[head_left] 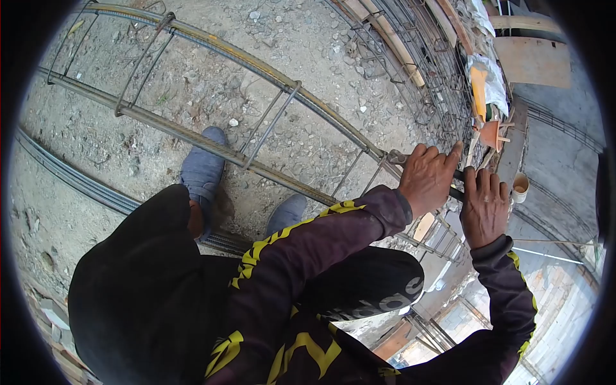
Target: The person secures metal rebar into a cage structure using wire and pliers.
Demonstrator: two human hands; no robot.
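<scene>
A pair of pincers [457, 193] with dark handles lies across the right part of the view, its metal head against a bar of the long rebar cage [256, 168]. My left hand [428, 178] is closed over the tool just behind the head, its index finger pointing outward. Beside it, my right hand [486, 206] has its fingers curled over the ends of the handles. Both palms are hidden from me. Square stirrups [273, 125] link the long bars of the cage, which passes over my shoes [204, 163].
A bundle of loose rebars [77, 176] lies on the gravelly ground by my feet. More rebar cages [443, 83] and wooden boards stand at the upper right. A yellow-handled tool [479, 86], an orange piece [493, 136] and a small cup [520, 186] are near my right hand.
</scene>
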